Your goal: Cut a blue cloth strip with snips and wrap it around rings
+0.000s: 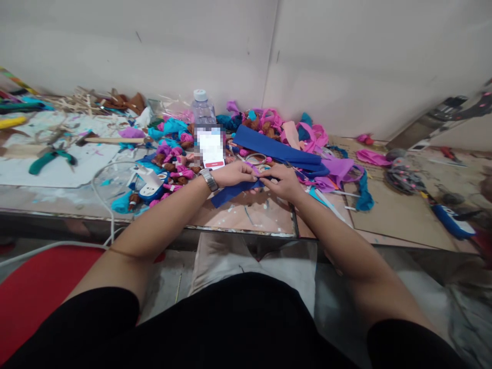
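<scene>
My left hand and my right hand meet over the worktable, both pinched on a dark blue cloth strip that trails down to the left below my left wrist. A metal watch sits on that wrist. Just behind my hands lie a folded blue cloth and a small ring.
A heap of pink, teal and brown cloth scraps lies at the left, a water bottle behind it. Teal pliers, a white cable, purple cloth and a cardboard sheet are around. The wall stands close behind.
</scene>
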The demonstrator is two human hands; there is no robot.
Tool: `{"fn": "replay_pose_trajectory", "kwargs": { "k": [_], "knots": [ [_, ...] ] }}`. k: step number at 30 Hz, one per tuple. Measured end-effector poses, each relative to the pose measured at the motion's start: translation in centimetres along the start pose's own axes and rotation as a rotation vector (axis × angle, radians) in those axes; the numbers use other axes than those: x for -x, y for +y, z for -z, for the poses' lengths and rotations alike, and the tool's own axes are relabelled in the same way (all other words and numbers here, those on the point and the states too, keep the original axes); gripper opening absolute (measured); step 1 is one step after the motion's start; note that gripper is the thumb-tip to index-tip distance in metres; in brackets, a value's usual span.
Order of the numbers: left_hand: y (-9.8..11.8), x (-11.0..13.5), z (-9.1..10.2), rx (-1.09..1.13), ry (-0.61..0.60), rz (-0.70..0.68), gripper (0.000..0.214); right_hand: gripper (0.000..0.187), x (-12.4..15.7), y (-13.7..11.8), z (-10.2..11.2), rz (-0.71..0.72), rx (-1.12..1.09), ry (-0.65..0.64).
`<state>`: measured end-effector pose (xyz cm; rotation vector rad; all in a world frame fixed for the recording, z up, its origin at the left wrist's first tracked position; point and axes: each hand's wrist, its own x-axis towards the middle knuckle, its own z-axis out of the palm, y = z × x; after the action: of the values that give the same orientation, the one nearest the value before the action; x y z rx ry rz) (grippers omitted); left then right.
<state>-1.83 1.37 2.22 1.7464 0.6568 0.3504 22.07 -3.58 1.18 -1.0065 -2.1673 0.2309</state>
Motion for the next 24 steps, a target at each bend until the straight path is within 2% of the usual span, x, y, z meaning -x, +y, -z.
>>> {"fn": "replay_pose_trajectory", "kwargs": {
  "k": [6,11,15,19,24],
  "knots": [
    [0.47,0.10,-0.43,0.232,0.057,0.111,0.026,0.020,-0.01,0.55,-0.26,0.049,0.001,0.044],
    [0.42,0.01,-0.66,0.359,0.075,0.088,0.040,0.018,-0.02,0.89,-0.44,0.144,-0.004,0.080],
    [0.07,-0.15,-0.58,0.284,0.062,0.071,0.038,0.015,0.00,0.74,-0.42,0.159,0.026,0.082],
    [-0.28,-0.27,-0.43,0.110,0.127,0.032,0.038,0.012,0.01,0.67,-0.45,0.175,0.038,0.103],
    [0.04,-0.32,-0.31,-0.111,0.200,-0.090,0.041,0.012,0.02,0.65,-0.53,0.129,0.039,0.096]
  ]
}}
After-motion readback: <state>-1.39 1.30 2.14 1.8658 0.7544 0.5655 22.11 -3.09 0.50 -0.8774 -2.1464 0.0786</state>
